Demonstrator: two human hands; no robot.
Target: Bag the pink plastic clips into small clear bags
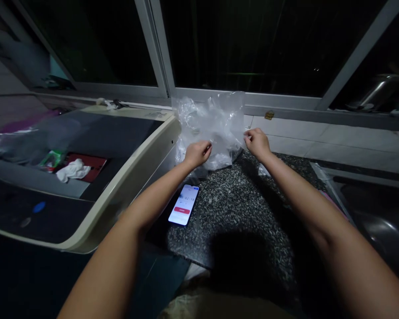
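Observation:
A crumpled clear plastic bag (219, 117) stands spread out against the window ledge at the back of the counter. My left hand (197, 153) is closed in a pinch at the front of the bag, on a fold of plastic. At the bag's right edge, my right hand (258, 142) pinches the plastic between thumb and fingers. Close below my left forearm a phone (184, 206) lies face up, its lit screen showing a running timer and a red button. Another small piece of clear plastic (263, 170) lies under my right wrist.
On the left stands a washing machine (133, 173) with a white cloth (73, 170), a dark red flat item (95, 166) and plastic bags on its lid. The speckled stone counter (232, 199) runs to a metal sink (379, 212) at right. Dark windows (269, 44) rise behind.

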